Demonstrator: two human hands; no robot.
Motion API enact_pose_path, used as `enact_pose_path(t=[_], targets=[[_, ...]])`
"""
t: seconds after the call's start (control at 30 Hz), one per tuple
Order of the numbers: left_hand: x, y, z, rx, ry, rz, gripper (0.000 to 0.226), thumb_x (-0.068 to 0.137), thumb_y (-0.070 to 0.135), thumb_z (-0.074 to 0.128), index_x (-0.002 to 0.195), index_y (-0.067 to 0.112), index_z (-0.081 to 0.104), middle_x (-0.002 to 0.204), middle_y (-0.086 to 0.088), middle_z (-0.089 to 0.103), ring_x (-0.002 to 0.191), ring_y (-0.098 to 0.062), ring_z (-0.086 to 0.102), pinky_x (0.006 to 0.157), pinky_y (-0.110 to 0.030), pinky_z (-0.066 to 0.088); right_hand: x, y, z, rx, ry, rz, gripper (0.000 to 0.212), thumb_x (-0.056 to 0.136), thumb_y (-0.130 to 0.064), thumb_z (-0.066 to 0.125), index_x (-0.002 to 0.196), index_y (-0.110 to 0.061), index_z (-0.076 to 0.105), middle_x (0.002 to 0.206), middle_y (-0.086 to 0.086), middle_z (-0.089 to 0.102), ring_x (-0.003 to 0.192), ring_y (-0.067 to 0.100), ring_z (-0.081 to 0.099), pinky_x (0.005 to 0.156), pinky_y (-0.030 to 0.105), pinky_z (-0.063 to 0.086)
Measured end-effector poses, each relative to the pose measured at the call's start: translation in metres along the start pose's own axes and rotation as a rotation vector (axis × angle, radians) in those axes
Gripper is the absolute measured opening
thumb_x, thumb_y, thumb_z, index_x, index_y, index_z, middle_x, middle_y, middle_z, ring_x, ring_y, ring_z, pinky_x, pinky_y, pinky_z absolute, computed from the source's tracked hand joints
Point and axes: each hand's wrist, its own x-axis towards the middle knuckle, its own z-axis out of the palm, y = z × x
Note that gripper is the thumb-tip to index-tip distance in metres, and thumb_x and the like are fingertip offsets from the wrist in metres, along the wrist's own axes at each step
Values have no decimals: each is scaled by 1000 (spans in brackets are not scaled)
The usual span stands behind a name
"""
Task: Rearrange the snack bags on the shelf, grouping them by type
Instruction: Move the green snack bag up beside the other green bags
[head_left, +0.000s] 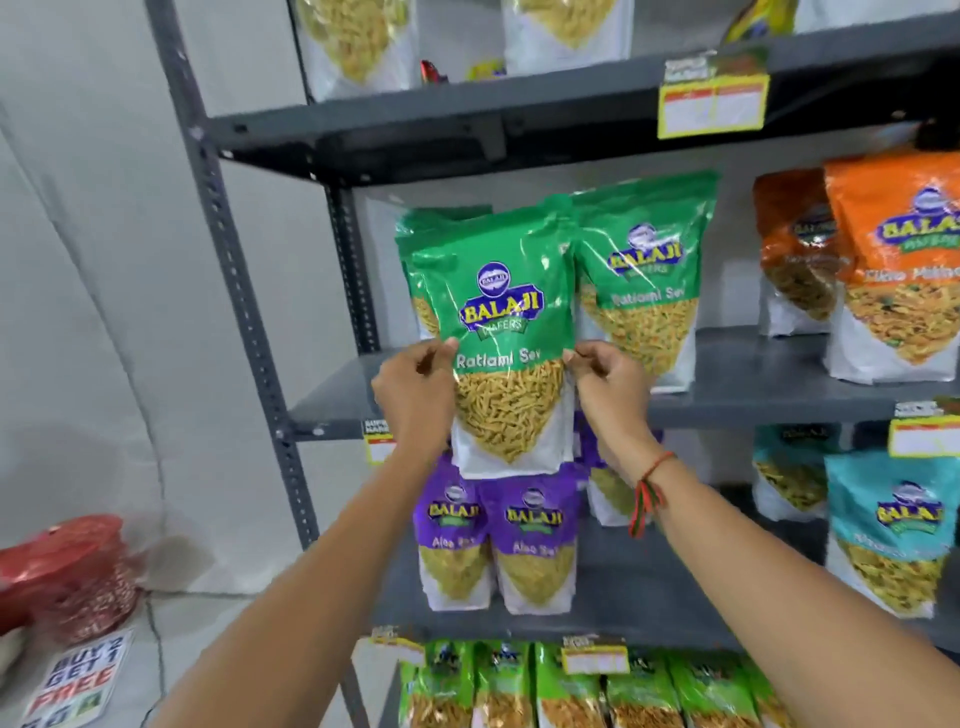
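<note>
Item held: one green Ratlami Sev bag (498, 332), upright between my hands, in front of the grey shelf (779, 364). Left hand (415, 384) pinches its left edge; right hand (610, 382) pinches its right edge. Behind it: I count at least two more green bags (644, 291). Right: two orange bags (893, 270). Below: two purple bags (498, 535) in front.
</note>
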Motion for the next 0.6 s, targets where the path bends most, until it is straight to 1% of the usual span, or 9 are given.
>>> enact_pose_path(t=[0.07, 0.17, 0.23, 0.3, 0.37, 0.43, 0.53, 0.57, 0.6], targets=[[31, -1, 0, -22, 23, -10, 29, 85, 36, 67, 68, 12, 69, 47, 1, 46, 46, -3, 40, 58, -27, 38, 26, -6, 27, 9, -18, -32, 14, 80, -27, 66, 87, -17, 72, 84, 8, 74, 76, 15, 64, 74, 35, 52], [65, -8, 4, -27, 30, -59, 27, 87, 30, 68, 65, 15, 68, 47, 9, 48, 43, 0, 38, 53, -24, 36, 56, -4, 59, 13, -60, -44, 10, 82, -25, 66, 87, -17, 71, 83, 5, 73, 77, 15, 64, 72, 30, 52], [82, -17, 8, -42, 33, -75, 26, 87, 30, 68, 64, 17, 68, 49, 7, 51, 47, -4, 43, 55, -25, 37, 70, 2, 74, -3, -75, -47, 11, 83, -23, 66, 88, -15, 72, 84, 5, 73, 78, 15, 65, 74, 29, 51], [93, -27, 11, -18, 33, -83, 18, 87, 31, 68, 74, 20, 74, 58, 6, 61, 58, -10, 53, 62, -26, 43, 78, 11, 87, 15, -89, -38, 12, 83, -20, 66, 88, -11, 72, 84, 8, 74, 78, 16, 66, 75, 30, 52], [101, -35, 15, -11, 32, -99, 16, 87, 31, 68, 83, 18, 77, 62, 9, 64, 63, -10, 56, 65, -26, 44, 81, 18, 94, 20, -100, -23, 14, 83, -19, 66, 91, -9, 73, 85, 8, 74, 80, 17, 67, 75, 31, 53], [105, -41, 17, -7, 27, -105, 16, 87, 31, 68, 84, 18, 77, 61, 11, 63, 61, -10, 56, 61, -24, 43, 82, 22, 98, 0, -102, -24, 15, 84, -19, 66, 94, -11, 72, 86, 6, 74, 81, 16, 67, 75, 28, 52], [107, -46, 18, -31, 6, -114, 16, 87, 30, 68, 89, 16, 77, 61, 13, 63, 57, -3, 53, 58, -15, 43, 80, 27, 100, 12, -107, -18, 15, 85, -19, 65, 95, -10, 72, 88, 7, 74, 83, 18, 68, 77, 29, 54], [108, -48, 18, -45, -11, -110, 16, 87, 29, 68, 88, 16, 77, 61, 13, 64, 56, -1, 53, 59, -14, 44, 79, 28, 100, 16, -108, -15, 15, 85, -19, 65, 95, -10, 72, 88, 8, 74, 84, 18, 68, 77, 29, 54], [109, -49, 17, -56, -30, -105, 15, 87, 30, 68, 85, 18, 77, 61, 11, 65, 57, -2, 54, 63, -18, 47, 77, 28, 100, 14, -107, -13, 16, 85, -20, 64, 96, -11, 72, 89, 7, 74, 84, 17, 68, 76, 28, 53]])
